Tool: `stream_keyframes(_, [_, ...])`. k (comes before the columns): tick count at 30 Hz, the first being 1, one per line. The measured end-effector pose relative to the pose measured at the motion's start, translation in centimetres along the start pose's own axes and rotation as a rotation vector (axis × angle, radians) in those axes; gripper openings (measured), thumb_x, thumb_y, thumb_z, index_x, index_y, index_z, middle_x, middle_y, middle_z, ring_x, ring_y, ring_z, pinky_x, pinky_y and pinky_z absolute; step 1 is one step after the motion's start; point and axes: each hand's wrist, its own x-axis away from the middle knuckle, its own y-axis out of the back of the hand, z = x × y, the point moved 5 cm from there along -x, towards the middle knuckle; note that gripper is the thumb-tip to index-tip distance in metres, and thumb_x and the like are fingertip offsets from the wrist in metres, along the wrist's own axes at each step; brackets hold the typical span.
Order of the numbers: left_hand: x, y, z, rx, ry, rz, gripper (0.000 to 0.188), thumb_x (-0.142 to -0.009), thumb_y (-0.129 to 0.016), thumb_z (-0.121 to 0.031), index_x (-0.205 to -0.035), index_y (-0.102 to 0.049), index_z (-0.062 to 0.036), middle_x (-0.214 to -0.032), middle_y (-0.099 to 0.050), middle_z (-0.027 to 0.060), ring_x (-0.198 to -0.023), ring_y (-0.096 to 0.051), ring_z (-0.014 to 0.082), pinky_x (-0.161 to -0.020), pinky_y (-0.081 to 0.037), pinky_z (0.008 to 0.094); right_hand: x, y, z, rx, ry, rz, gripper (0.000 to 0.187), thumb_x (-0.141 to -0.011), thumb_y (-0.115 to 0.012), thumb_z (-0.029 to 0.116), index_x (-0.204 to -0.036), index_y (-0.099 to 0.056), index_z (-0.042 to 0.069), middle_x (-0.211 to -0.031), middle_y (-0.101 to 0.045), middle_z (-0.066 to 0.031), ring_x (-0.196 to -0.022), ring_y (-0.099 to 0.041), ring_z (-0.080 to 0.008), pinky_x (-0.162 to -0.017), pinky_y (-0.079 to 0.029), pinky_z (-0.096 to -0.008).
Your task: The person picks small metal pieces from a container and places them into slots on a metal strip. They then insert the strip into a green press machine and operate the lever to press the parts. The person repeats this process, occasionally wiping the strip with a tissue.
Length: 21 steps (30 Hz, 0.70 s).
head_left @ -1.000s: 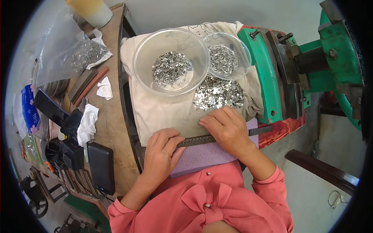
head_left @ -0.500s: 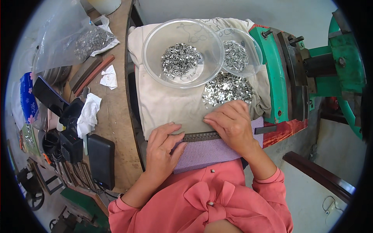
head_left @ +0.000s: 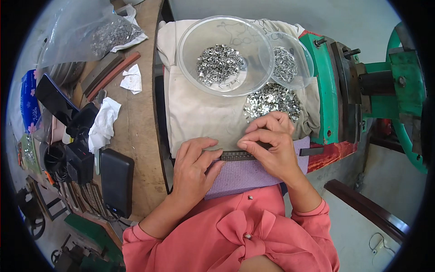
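Observation:
A dark, narrow slotted metal strip (head_left: 236,155) lies crosswise along the far edge of a purple checked cloth pad (head_left: 240,174) in front of me. My left hand (head_left: 192,165) is at the strip's left end, its index fingertip and thumb closed about that end. Over the strip's right part, my right hand (head_left: 274,147) is pinched, thumb against index finger; whatever sits between the tips is too small to make out. Just beyond it lies a loose heap of small shiny metal pieces (head_left: 272,102) on a beige cloth (head_left: 199,115).
A large clear bowl (head_left: 181,68) and a smaller clear bowl (head_left: 306,68), both with small metal parts, stand beyond the heap. To the right is a green machine (head_left: 327,99). On the left, a wooden table (head_left: 145,136) carries a black power bank (head_left: 117,181), crumpled tissue and a phone.
The view has shifted slightly, so the bowls and bench appear a little further right and up. My right hand's thumb and index finger now show pinched above the strip; my left hand keeps its place.

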Motion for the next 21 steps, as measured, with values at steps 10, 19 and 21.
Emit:
stream_keyframes(10, [0.3, 0.0, -0.2, -0.03, -0.025, -0.073, 0.032, -0.07, -0.083, -0.004, -0.098, -0.069, -0.0037, -0.112, -0.067, 0.0102, -0.108, -0.064, 0.0333, -0.087, -0.053, 0.0424, -0.3, -2.0, 1.2, 0.036, -0.053, 0.113, 0.011, -0.077, -0.084, 0.029, -0.083, -0.082, 0.02, -0.11, -0.065, 0.0043, -0.116, -0.042, -0.0265, -0.104, -0.021, -0.0485])
stream_keyframes(19, [0.4, 0.0, -0.4, -0.062, -0.045, -0.088, 0.03, -0.068, -0.083, -0.004, -0.094, -0.069, -0.0044, -0.113, -0.068, 0.0099, -0.106, -0.066, 0.0341, -0.085, -0.054, 0.0426, -0.2, -2.5, 1.6, 0.109, -0.007, 0.079, 0.009, -0.076, -0.084, 0.028, -0.08, -0.082, 0.021, -0.11, -0.064, 0.0038, -0.117, -0.041, -0.0286, -0.103, -0.021, -0.0492])
stream_keyframes(21, [0.4, -0.1, -0.4, -0.064, -0.048, -0.088, 0.029, -0.068, -0.083, -0.004, -0.093, -0.068, -0.0044, -0.113, -0.068, 0.0099, -0.106, -0.066, 0.0343, -0.085, -0.054, 0.0426, -0.1, -2.6, 1.5, 0.129, 0.003, 0.07, 0.009, -0.076, -0.084, 0.028, -0.079, -0.081, 0.021, -0.11, -0.064, 0.0036, -0.117, -0.041, -0.0289, -0.103, -0.021, -0.0493])
